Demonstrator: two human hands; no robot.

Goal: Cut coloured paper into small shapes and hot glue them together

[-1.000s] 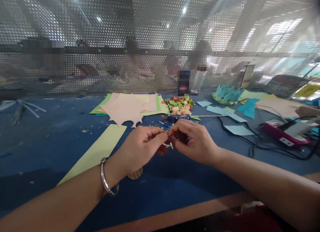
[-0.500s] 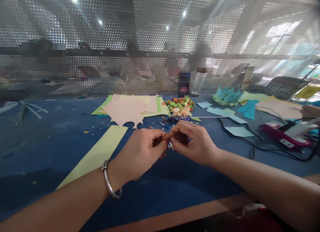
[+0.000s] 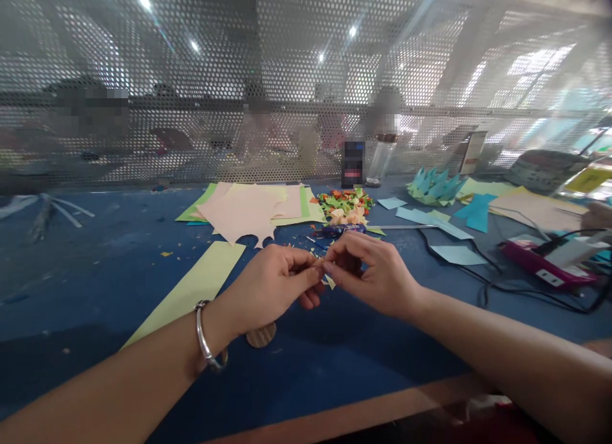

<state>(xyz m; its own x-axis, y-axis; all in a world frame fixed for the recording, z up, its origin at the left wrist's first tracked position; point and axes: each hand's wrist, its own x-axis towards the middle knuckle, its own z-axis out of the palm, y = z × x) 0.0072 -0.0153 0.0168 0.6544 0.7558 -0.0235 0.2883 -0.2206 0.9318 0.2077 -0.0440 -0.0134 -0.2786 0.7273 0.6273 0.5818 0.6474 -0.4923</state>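
Note:
My left hand (image 3: 272,288) and my right hand (image 3: 375,272) meet over the middle of the table, fingertips pinched together. Between them is a small tan piece (image 3: 317,263) that looks like paper, mostly covered by the fingers. The lower fingers of my left hand curl beneath it. Just behind the hands lie paper scraps and a screwdriver with a dark blue handle (image 3: 342,229). Beyond that is a pile of small folded paper pieces (image 3: 344,205) in orange, green and peach. A round brownish disc (image 3: 261,335) lies under my left wrist.
A pale green paper strip (image 3: 191,291) lies left of my hands, with stacked paper sheets (image 3: 243,208) behind. On the right are blue paper pieces (image 3: 456,253), a spiky paper form (image 3: 434,185) and a purple power strip (image 3: 545,265) with black cables. A glass bottle (image 3: 381,162) stands behind.
My left hand's fingers have shifted around the small tan piece, which is now more covered. The left wrist has moved slightly, showing more of the round disc. The right hand stays almost in place.

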